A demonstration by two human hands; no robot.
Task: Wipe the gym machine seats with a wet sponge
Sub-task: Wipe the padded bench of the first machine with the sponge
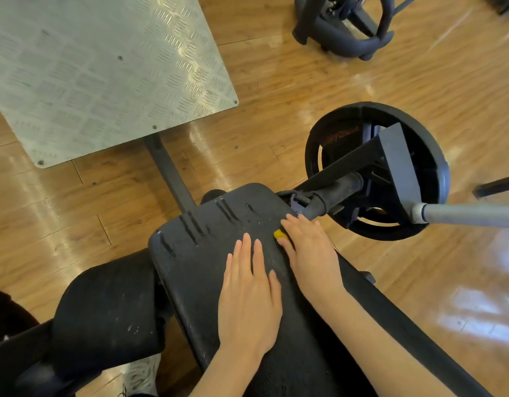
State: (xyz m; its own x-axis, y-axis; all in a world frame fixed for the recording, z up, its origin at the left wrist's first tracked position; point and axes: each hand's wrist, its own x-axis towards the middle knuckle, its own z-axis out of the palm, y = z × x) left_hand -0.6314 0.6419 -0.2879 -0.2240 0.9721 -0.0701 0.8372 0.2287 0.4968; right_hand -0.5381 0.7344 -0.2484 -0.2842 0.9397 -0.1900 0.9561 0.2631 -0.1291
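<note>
A worn black seat pad [201,242] of a gym machine fills the lower middle, with several cuts in its cover. My left hand [249,296] lies flat on the pad with straight fingers. Near the pad's right edge my right hand [310,250] presses down on a yellow sponge [278,234]. Only a small yellow corner of the sponge shows under the fingers; the rest is hidden by the hand.
A black roller pad [107,316] sits left of the seat. A checker-plate metal footplate [98,70] stands at the upper left on a dark post. A black weight plate [419,156] on a bar is right of the seat. Wooden floor [305,81] surrounds everything.
</note>
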